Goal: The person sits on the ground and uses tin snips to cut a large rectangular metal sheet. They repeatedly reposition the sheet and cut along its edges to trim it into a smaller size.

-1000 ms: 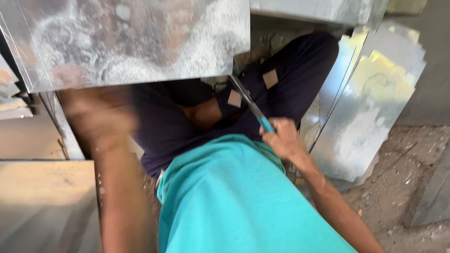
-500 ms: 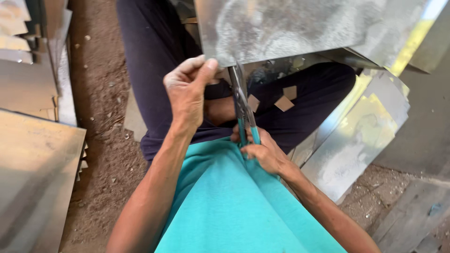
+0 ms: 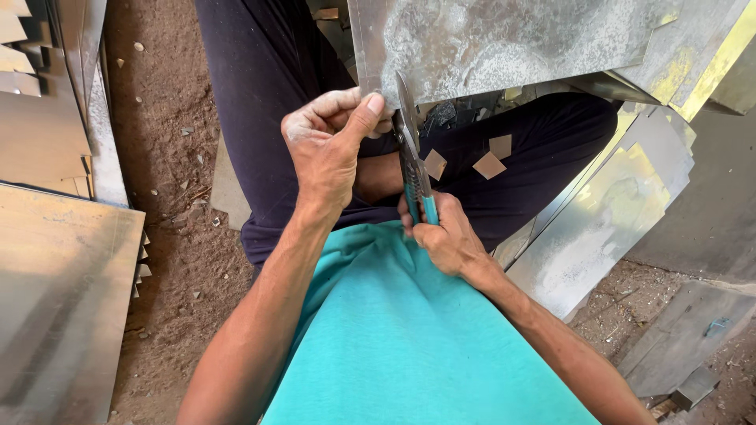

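Note:
A large grey metal sheet [image 3: 512, 43] rests over my lap at the top of the view. My left hand [image 3: 331, 149] pinches its near edge between thumb and fingers. My right hand [image 3: 442, 236] grips the teal handles of metal snips [image 3: 411, 149], whose blades point up into the sheet's edge just right of my left thumb. Two small cut metal scraps [image 3: 488, 165] lie on my dark trousers.
Stacked metal sheets [image 3: 55, 260] lie on the dirt ground at the left. More shiny sheets [image 3: 606, 220] lean at the right, with grey pieces [image 3: 685, 338] lower right. Brown dirt floor [image 3: 173, 134] runs beside my leg.
The view has swung down and closer. My left hand came up to grip the sheet's edge, and the snips have risen to the sheet beside it.

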